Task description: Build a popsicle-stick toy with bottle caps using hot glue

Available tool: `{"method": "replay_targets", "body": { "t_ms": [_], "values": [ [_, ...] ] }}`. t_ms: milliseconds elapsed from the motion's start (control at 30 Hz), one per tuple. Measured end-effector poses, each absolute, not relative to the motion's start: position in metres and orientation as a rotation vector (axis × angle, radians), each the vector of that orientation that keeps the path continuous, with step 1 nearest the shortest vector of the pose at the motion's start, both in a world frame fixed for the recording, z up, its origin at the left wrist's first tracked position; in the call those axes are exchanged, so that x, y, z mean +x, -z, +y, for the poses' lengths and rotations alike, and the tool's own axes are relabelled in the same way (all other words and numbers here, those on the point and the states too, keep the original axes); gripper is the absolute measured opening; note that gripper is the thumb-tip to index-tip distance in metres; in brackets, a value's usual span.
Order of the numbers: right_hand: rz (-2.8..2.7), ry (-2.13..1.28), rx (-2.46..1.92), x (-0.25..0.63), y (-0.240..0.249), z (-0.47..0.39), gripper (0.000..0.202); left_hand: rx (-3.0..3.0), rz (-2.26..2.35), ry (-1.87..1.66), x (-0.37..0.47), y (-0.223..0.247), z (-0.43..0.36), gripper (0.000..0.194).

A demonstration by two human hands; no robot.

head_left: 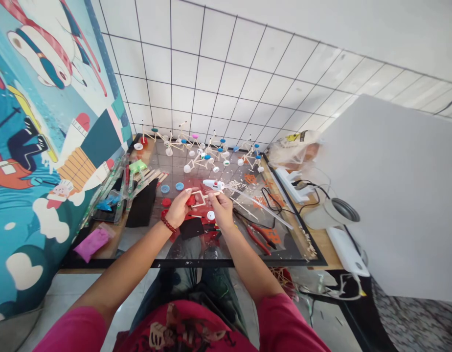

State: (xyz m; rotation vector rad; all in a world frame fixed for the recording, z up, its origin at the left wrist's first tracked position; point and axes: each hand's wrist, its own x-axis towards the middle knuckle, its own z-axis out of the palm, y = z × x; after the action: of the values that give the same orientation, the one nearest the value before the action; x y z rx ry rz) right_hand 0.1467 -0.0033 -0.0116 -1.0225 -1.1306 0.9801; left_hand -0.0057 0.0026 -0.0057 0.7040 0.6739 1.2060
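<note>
Between both hands, above the middle of the table, is a small frame of pale wooden sticks [204, 199] with one stick jutting out to the right. My left hand [178, 210] is closed on its left side, where a red bottle cap [191, 200] sits by the fingers. My right hand [222, 209] pinches the right side near the jutting stick. Just beyond the hands lies a white glue gun [213, 184]. Two blue caps [179, 186] and a red cap [166, 202] rest to the left, and a white cap [210, 215] lies below the frame.
Several stick-and-cap models [207, 157] stand along the back. Red-handled pliers [256, 238] and a black cable [272, 208] lie right. A lamp [332, 214] and power strip [292, 185] are beyond the right edge. Pink [92, 244] and green packets [138, 166] lie left.
</note>
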Motion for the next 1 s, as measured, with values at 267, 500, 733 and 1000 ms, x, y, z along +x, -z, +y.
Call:
{"method": "replay_targets", "body": {
  "t_ms": [267, 500, 733, 1000],
  "values": [
    [-1.134, -0.979, -1.027, 0.146, 0.014, 0.0, 0.03, 0.688, 0.636, -1.218, -0.004, 0.006, 0.002, 0.035],
    [-1.128, -0.987, -1.024, 0.144, 0.015, 0.002, 0.029, 0.477, 0.587, -1.171, -0.008, 0.002, 0.007, 0.029],
    [-1.132, -1.009, -1.051, 0.141, 0.013, -0.001, 0.029, 0.366, 0.6, -1.159, -0.01, -0.002, 0.01, 0.036],
    [-1.098, -0.981, -1.065, 0.14, 0.013, 0.0, 0.028, 0.38, 0.616, -1.179, -0.008, -0.002, 0.009, 0.036]
  ]
}}
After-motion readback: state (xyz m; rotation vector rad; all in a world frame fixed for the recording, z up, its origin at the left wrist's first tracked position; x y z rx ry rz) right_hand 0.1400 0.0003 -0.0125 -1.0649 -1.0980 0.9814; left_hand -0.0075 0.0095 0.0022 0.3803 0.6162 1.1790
